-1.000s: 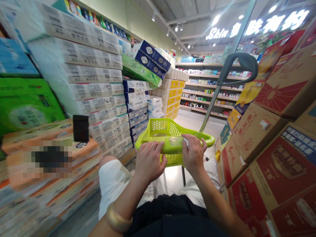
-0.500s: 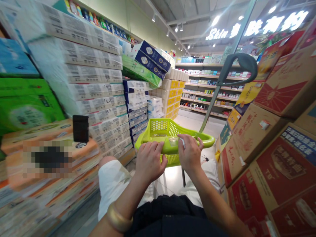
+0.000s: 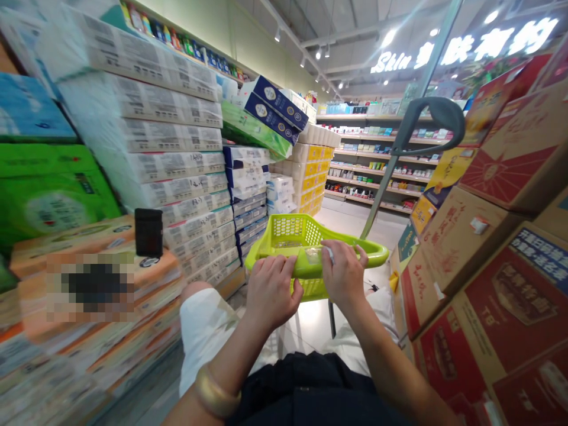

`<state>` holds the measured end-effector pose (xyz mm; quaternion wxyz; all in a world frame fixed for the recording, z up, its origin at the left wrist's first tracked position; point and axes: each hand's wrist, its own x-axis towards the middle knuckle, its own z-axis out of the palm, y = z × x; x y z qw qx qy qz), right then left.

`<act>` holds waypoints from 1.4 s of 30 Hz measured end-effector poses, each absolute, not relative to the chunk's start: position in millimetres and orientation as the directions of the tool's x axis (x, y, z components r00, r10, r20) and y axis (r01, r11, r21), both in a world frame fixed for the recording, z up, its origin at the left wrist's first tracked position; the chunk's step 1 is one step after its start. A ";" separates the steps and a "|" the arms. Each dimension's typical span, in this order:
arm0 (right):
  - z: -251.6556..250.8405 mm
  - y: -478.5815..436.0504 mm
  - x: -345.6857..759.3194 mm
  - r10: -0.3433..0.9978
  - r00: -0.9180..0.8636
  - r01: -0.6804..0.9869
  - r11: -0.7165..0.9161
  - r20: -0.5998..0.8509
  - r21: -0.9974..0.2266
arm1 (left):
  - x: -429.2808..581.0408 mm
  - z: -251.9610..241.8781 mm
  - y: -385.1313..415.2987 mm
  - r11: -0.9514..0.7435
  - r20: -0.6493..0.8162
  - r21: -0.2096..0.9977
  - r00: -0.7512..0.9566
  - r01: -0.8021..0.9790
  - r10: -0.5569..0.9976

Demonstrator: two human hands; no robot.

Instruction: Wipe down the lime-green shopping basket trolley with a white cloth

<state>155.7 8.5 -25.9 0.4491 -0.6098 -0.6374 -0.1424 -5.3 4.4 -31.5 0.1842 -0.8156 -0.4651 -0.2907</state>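
A lime-green plastic basket [image 3: 288,228] with a perforated wall is in front of me, above my knees. My left hand [image 3: 273,290] is wrapped over the left part of its near rim, thumb below. On the same rim, further right, my right hand [image 3: 345,272] grips with bent fingers, and a small whitish piece shows between them. A clear label or strip [image 3: 313,254] lies on the rim between my hands. The basket's inside is mostly hidden by the rim and my hands.
Stacked paper packs [image 3: 177,148] rise on the left, with a black object [image 3: 149,232] on orange packs [image 3: 171,266]. Cartons [image 3: 461,236] line the right side. A metal pole with a grey handle [image 3: 403,127] stands beyond the basket. Store shelves [image 3: 368,142] are at the back.
The whole view has shifted slightly, so surroundings sit a little further right. Both hands keep nearly the same hold on the basket rim.
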 end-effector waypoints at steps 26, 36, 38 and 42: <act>-30.7 7.7 154.6 0.627 0.077 0.893 0.302 0.776 -0.333 | -9.8 -31.7 6.4 -0.526 0.668 -0.021 0.404 0.850 0.626; -30.4 6.3 141.4 0.628 0.010 0.879 0.366 0.778 -0.306 | -8.7 -31.7 6.8 -0.520 0.652 -0.040 0.417 0.853 0.633; -31.1 7.0 146.0 0.632 0.018 0.879 0.359 0.774 -0.313 | -10.9 -31.8 7.4 -0.530 0.655 -0.029 0.417 0.847 0.630; -34.7 13.2 171.7 0.615 0.141 0.898 0.250 0.775 -0.362 | -12.4 -31.6 8.6 -0.530 0.653 -0.011 0.408 0.848 0.638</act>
